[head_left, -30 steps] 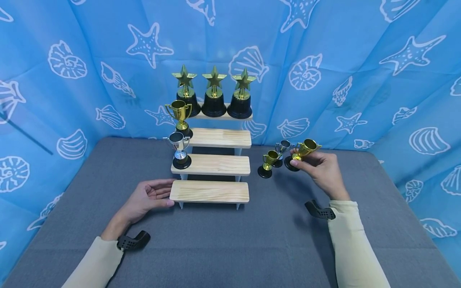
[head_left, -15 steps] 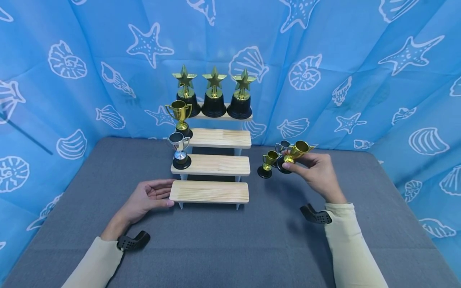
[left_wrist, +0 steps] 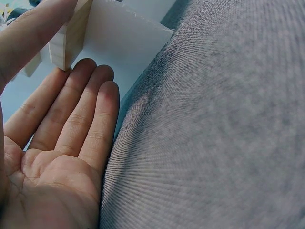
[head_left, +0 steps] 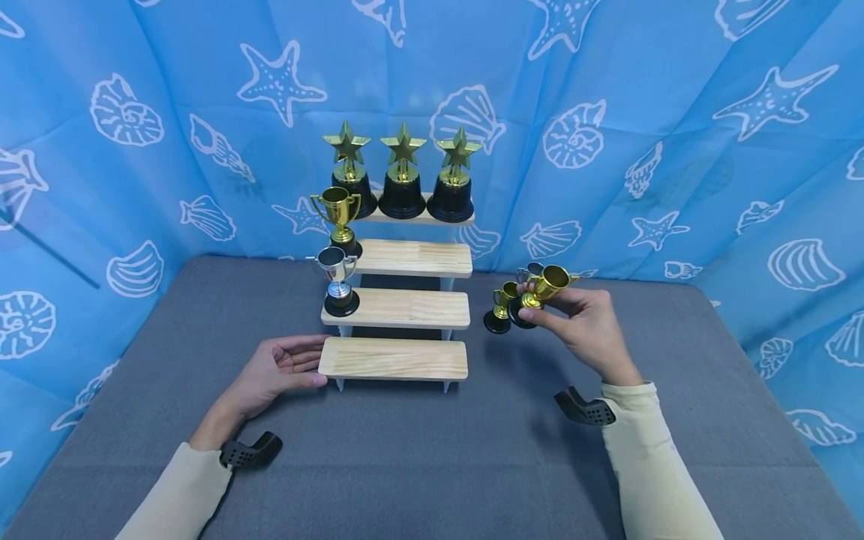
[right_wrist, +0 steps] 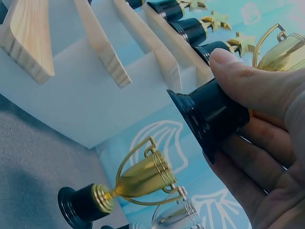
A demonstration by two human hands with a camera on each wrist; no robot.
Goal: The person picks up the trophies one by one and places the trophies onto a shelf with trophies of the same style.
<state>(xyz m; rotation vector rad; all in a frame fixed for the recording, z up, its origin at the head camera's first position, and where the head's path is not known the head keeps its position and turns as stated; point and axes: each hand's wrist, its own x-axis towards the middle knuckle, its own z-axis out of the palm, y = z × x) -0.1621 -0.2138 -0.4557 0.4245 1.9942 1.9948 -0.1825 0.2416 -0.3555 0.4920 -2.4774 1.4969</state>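
Held trophy: a small gold cup trophy (head_left: 544,289) on a black base, tilted, off the table, just right of the stepped stand and in front of the two trophies left on the cloth.
Right hand: the right hand (head_left: 586,324) grips that trophy, thumb and fingers curled round its stem and black base (right_wrist: 209,114); the cup points up and to the right.
Left hand: the left hand (head_left: 275,373) lies palm up on the table, fingers straight and relaxed, holding nothing; the fingertips (left_wrist: 102,83) touch the left end of the lowest wooden step (head_left: 393,358).
Waiting on the table: a smaller gold cup trophy (head_left: 500,307) stands upright just left of the held one; a silver cup trophy (head_left: 529,271) stands behind it, mostly hidden by the held one.
Stand: the four-step wooden riser (head_left: 412,257) carries three gold star trophies (head_left: 403,174) in a row on the top step, one gold cup trophy (head_left: 340,217) at the left end of the second step and one silver cup trophy (head_left: 337,279) at the left end of the third.
Progress: as I judge it, five trophies are shelved and one is in hand; two are left on the table, and the lowest step is bare.
Surroundings: grey table cloth (head_left: 418,457), blue backdrop with white shells and starfish (head_left: 641,112).
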